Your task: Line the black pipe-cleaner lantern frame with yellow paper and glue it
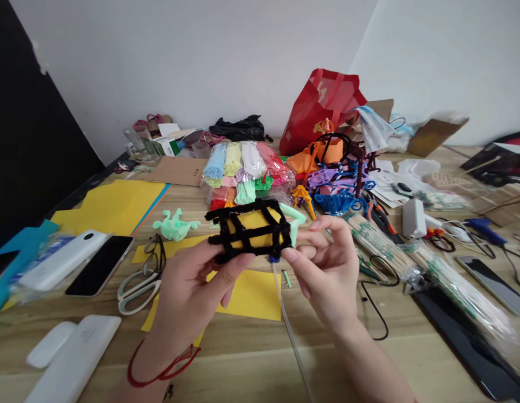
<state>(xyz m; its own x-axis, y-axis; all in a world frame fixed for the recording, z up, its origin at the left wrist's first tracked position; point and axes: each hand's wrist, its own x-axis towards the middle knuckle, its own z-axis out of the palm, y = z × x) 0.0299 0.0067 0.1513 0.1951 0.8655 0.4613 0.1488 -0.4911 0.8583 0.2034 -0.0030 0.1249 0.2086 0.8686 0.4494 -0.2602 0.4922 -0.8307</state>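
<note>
My left hand (pixel 192 291) and my right hand (pixel 322 268) together hold up a small yellow block wrapped in a grid of black pipe cleaners (pixel 251 229) above the wooden table (pixel 251 347). The left fingers pinch its lower left edge, and a red string bracelet (pixel 159 369) circles that wrist. The right thumb and fingers pinch its right side. Under the hands lies a sheet of yellow paper (pixel 253 294). A thin clear tube (pixel 289 330) runs down from below the block.
White scissors (pixel 137 288), glasses (pixel 157 252), a black phone (pixel 100 272) and white devices (pixel 70 358) lie at the left. Bagged pastel pipe cleaners (pixel 243 170), a red bag (pixel 318 106), pipe-cleaner crafts (pixel 335 179) and bundled sticks (pixel 411 260) crowd the back and right.
</note>
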